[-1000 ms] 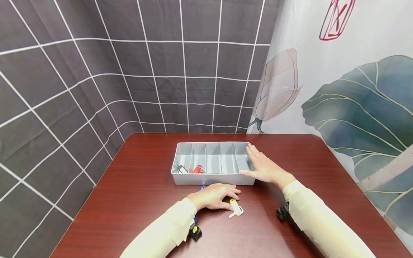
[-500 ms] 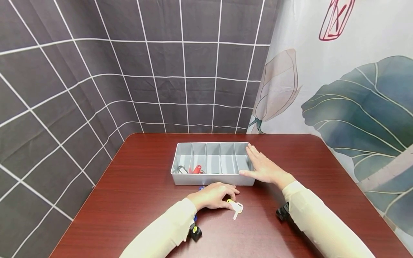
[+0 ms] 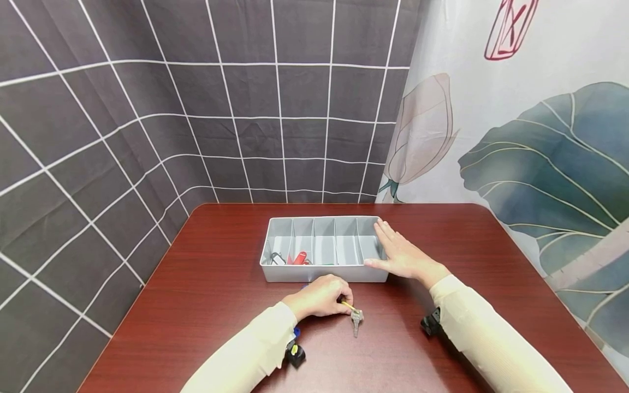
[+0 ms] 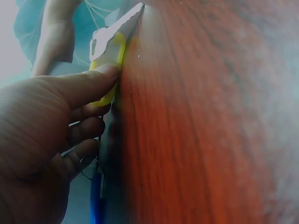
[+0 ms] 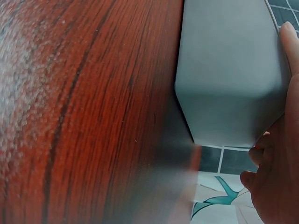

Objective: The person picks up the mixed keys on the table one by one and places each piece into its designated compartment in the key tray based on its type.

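My left hand (image 3: 321, 296) pinches a yellow key tag (image 4: 110, 98) between thumb and fingers, low over the table. A metal key (image 3: 356, 322) hangs from that tag on its ring. A blue key tag (image 4: 96, 198) with a ring shows beneath the left hand in the left wrist view. My right hand (image 3: 405, 256) rests on the right end of a grey divided tray (image 3: 324, 274), its fingers mostly straight along the end and the thumb at the front rim. A red key tag (image 3: 300, 257) lies in the second compartment from the left, and a black-and-white one (image 3: 278, 258) in the leftmost.
The tray stands on a dark red wooden table (image 3: 221, 262). A bit of green (image 3: 328, 265) shows low in the middle compartment. A grey checked curtain (image 3: 255, 136) hangs behind the table, with a white leaf-patterned curtain (image 3: 442, 180) at the right.
The left fingers have closed on the yellow tag and drawn it slightly left; its key has swung to point toward the table's near side. The right hand and tray stay put.
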`<state>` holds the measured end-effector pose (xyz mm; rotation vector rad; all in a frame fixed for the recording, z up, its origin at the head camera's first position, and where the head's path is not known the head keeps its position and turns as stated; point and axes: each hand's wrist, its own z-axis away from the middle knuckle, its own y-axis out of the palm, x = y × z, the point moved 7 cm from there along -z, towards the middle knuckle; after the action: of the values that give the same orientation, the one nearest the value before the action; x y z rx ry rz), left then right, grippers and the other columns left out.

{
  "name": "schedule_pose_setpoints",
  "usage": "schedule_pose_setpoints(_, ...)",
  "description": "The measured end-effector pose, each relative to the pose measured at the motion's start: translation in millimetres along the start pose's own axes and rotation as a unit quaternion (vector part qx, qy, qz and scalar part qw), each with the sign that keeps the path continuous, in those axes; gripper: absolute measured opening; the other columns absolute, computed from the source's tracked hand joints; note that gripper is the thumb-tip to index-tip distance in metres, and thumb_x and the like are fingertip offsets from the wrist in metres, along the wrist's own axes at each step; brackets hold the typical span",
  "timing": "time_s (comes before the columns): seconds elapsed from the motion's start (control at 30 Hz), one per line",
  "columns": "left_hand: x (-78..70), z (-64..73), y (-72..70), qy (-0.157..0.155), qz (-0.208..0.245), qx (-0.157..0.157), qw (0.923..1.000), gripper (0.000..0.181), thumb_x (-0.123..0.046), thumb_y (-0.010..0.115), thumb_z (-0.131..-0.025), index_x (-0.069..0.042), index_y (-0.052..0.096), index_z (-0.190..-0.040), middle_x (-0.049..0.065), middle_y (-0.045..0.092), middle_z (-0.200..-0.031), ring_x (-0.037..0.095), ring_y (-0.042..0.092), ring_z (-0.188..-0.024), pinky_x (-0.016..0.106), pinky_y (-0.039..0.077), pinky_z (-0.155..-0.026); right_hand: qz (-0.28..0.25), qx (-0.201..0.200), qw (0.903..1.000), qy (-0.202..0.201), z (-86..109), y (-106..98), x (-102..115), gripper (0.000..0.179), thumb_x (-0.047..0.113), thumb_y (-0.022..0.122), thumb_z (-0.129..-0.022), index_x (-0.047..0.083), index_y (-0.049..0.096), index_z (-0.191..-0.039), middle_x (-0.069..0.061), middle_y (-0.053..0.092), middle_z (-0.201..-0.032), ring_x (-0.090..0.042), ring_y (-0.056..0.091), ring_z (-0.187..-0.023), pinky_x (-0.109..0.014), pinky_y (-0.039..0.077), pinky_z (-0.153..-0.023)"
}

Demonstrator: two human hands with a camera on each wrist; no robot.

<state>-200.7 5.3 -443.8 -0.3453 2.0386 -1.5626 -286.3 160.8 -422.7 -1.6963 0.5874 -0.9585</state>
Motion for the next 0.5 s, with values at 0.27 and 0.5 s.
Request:
schedule_pose_setpoints(0.27, 2.4, 0.3, -7.1, -0.022, 0.033, -0.015, 0.9991, 0.011, -0.032, 0.080, -0.078, -0.026, 0.071, -0.073, -0.021, 0.055, -0.069, -0.007, 0.046, -0.063, 0.008, 0.035, -0.059, -0.001, -0.001, 1.0000, 0.002, -0.3, -1, 0, 0.106, 0.067, 0.056, -0.083, -0.006, 0.018, -0.150, -0.021, 0.009, -0.158, -0.035, 0.010, -0.145, -0.056, 0.021, -0.111)
schedule_pose_setpoints(0.5, 1.4, 1.8, -12.0, -0.024, 0.063, -0.035, 0.9971, 0.008, -0.030, 0.079, -0.079, -0.025, 0.074, -0.075, -0.021, 0.056, -0.070, -0.008, 0.047, -0.063, 0.007, 0.035, -0.058, -0.004, 0.001, 1.0000, 0.003, 0.8, 1, 0, 0.106, 0.068, 0.056, -0.083, -0.006, 0.018, -0.150, -0.021, 0.009, -0.158, -0.036, 0.011, -0.145, -0.057, 0.021, -0.110)
